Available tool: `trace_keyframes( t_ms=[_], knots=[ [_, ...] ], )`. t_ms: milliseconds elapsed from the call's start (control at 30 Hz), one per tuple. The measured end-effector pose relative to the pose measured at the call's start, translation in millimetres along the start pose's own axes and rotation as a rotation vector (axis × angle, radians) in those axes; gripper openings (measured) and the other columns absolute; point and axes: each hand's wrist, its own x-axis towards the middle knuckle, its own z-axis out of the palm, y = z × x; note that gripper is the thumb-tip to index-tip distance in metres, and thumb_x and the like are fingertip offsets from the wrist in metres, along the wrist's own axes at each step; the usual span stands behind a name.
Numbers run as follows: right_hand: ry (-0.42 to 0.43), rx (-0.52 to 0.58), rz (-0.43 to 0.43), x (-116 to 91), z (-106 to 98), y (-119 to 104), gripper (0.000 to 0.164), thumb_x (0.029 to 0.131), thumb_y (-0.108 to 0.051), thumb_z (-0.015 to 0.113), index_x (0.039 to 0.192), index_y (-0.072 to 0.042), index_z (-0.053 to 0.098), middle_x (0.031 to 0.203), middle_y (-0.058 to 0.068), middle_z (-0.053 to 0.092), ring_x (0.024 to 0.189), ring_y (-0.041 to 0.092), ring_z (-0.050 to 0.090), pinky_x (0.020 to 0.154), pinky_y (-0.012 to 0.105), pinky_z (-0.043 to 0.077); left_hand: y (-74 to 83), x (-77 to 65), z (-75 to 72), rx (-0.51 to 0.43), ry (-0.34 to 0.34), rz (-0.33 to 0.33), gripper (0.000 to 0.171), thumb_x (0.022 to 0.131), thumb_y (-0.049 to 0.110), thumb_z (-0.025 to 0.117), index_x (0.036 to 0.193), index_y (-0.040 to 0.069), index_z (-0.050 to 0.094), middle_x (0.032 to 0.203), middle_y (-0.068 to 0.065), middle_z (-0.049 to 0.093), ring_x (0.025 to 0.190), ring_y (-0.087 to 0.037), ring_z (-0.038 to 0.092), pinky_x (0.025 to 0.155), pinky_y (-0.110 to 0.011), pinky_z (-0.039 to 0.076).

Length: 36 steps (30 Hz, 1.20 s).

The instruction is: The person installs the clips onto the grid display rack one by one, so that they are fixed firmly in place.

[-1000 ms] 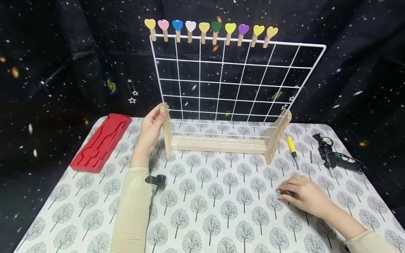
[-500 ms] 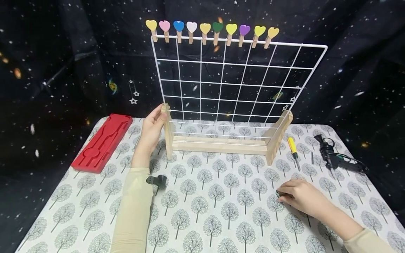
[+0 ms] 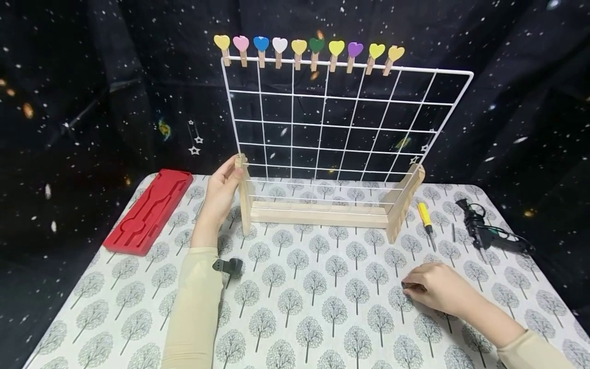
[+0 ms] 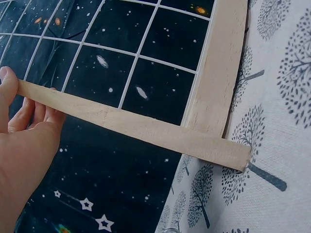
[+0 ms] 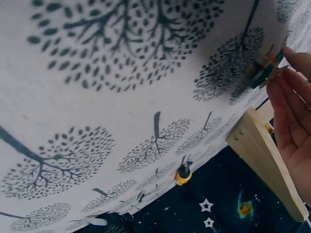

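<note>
My left hand (image 3: 221,192) holds the upper end of the stand's left wooden side piece (image 4: 121,124), thumb on one side and fingers on the other. The stand carries a white wire grid (image 3: 322,123), tilted back. Clipped along its top bar are several heart-topped clothespins (image 3: 298,48) in various colours, starting from the left corner. Low over the cloth at front right, my right hand (image 3: 438,287) pinches a small green clothespin (image 5: 265,75) between thumb and fingertips. From the head view the fingers mostly hide it. The wooden crossbar (image 3: 318,214) joins both side pieces.
A red molded tray (image 3: 147,212) lies at the left on the tree-patterned cloth (image 3: 304,302). To the right are a yellow-handled screwdriver (image 3: 425,218), a small dark rod (image 3: 453,233) and a black tool with a cable (image 3: 493,230). A dark starry curtain (image 3: 115,102) hangs behind.
The right hand has turned slightly while staying near the same spot, and less of the green clothespin shows. The left hand keeps its hold on the stand; the head view has shifted a little.
</note>
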Motion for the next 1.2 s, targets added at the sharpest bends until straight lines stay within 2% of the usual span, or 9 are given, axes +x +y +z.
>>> trace_keyframes(
  t_ms=[267,533,733,900,967,1000,1100,1133,1200],
  knots=[
    [0.045,-0.029,-0.069,-1,4,4,0.016,0.057,-0.012,0.068,0.072,-0.015,0.064,0.062,-0.014,0.053,0.057,0.001,0.050,0.056,0.024,0.049,0.1,-0.7,1.0,-0.006,0.007,-0.017,0.053,0.087,0.023,0.051,0.133,0.007,0.033,0.133,-0.010,0.039,0.120,-0.017,0.038,0.103,-0.029,0.029],
    [0.017,0.047,0.095,-9,4,7,0.022,0.058,-0.017,0.073,0.079,-0.019,0.066,0.073,-0.016,0.059,0.068,0.001,0.054,0.063,0.020,0.049,-1.6,0.2,1.2,-0.002,0.005,-0.013,0.052,0.086,0.023,0.052,0.133,0.007,0.034,0.133,-0.010,0.039,0.121,-0.017,0.038,0.103,-0.029,0.029],
    [0.043,0.189,0.200,-1,-8,11,0.027,0.065,-0.013,0.072,0.090,-0.017,0.065,0.081,-0.015,0.061,0.070,-0.001,0.054,0.062,0.019,0.049,-0.9,0.5,-0.5,-0.011,0.012,-0.011,0.053,0.086,0.023,0.052,0.133,0.007,0.033,0.133,-0.010,0.039,0.121,-0.017,0.037,0.104,-0.029,0.028],
    [0.036,0.375,0.365,29,-29,7,0.022,0.077,-0.017,0.065,0.100,-0.017,0.063,0.092,-0.009,0.063,0.077,-0.002,0.053,0.072,0.033,0.049,-5.8,2.9,-5.0,-0.021,0.029,-0.005,0.054,0.085,0.023,0.053,0.133,0.007,0.034,0.133,-0.010,0.040,0.120,-0.016,0.038,0.103,-0.029,0.029],
    [0.071,0.446,0.418,48,-42,4,0.022,0.080,-0.017,0.062,0.101,-0.015,0.063,0.095,-0.005,0.064,0.080,-0.003,0.052,0.073,0.030,0.049,-7.1,3.8,-5.8,-0.016,0.033,-0.006,0.055,0.085,0.024,0.053,0.133,0.007,0.034,0.132,-0.010,0.040,0.120,-0.016,0.038,0.103,-0.029,0.029],
    [0.104,0.478,0.420,59,-50,3,0.022,0.080,-0.015,0.061,0.102,-0.013,0.062,0.095,-0.004,0.064,0.082,-0.003,0.052,0.070,0.027,0.049,-6.4,3.5,-5.6,-0.015,0.032,-0.009,0.055,0.085,0.024,0.053,0.133,0.007,0.033,0.133,-0.010,0.040,0.120,-0.016,0.038,0.103,-0.029,0.029],
    [0.215,0.554,0.415,94,-81,-3,0.021,0.081,-0.008,0.058,0.102,-0.008,0.062,0.098,0.003,0.063,0.088,-0.003,0.052,0.078,0.018,0.046,-1.4,1.0,-2.5,-0.006,0.025,-0.022,0.054,0.085,0.024,0.053,0.133,0.008,0.033,0.133,-0.010,0.039,0.121,-0.017,0.037,0.104,-0.030,0.028],
    [0.273,0.568,0.386,106,-93,-5,0.021,0.081,-0.003,0.058,0.101,-0.005,0.062,0.096,0.004,0.064,0.085,0.001,0.054,0.072,0.013,0.046,1.0,-0.3,-0.9,-0.005,0.022,-0.028,0.054,0.086,0.024,0.052,0.133,0.008,0.033,0.133,-0.010,0.039,0.121,-0.018,0.037,0.104,-0.030,0.028],
    [0.403,0.626,0.315,128,-119,-9,0.020,0.078,0.006,0.057,0.097,0.003,0.062,0.094,0.008,0.064,0.081,0.005,0.056,0.070,0.014,0.046,3.0,-1.6,1.2,-0.004,0.013,-0.035,0.053,0.086,0.024,0.052,0.133,0.009,0.033,0.133,-0.010,0.039,0.121,-0.018,0.037,0.104,-0.030,0.028]
  ],
)
